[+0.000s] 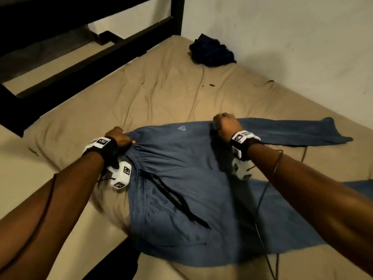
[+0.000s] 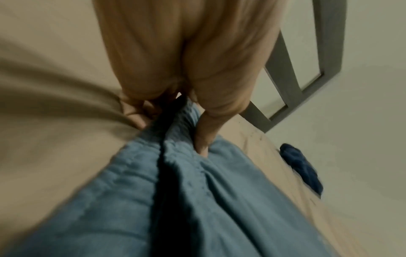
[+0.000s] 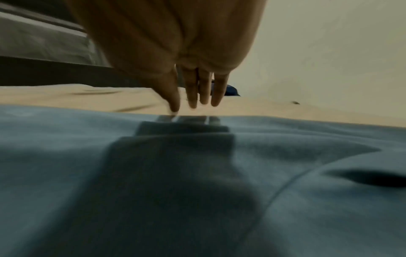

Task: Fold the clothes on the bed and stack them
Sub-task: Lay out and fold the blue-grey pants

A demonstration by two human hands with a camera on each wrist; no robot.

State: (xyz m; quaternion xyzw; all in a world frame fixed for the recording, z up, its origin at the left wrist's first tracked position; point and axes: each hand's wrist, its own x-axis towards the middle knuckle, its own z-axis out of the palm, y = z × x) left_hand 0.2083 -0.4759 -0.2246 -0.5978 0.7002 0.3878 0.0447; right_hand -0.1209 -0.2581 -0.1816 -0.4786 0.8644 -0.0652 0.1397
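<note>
Blue sweatpants (image 1: pixel 181 188) lie spread on the tan bed sheet (image 1: pixel 161 87), waistband to the left, legs running off to the right. A black drawstring (image 1: pixel 173 197) trails across them. My left hand (image 1: pixel 121 138) grips the waistband's far corner. In the left wrist view the gathered waistband (image 2: pixel 175 139) is pinched between the thumb (image 2: pixel 202 144) and the curled fingers (image 2: pixel 136 113). My right hand (image 1: pixel 224 124) hovers at the pants' far edge. In the right wrist view its fingers (image 3: pixel 195 97) point straight down just above the fabric (image 3: pixel 219 173), holding nothing.
A crumpled dark blue garment (image 1: pixel 212 50) lies at the far end of the bed near the wall (image 1: pixel 282 37). A black bed frame (image 1: pixel 80 47) runs along the left side. Bare sheet stretches between the pants and that garment. Wrist cables hang by both arms.
</note>
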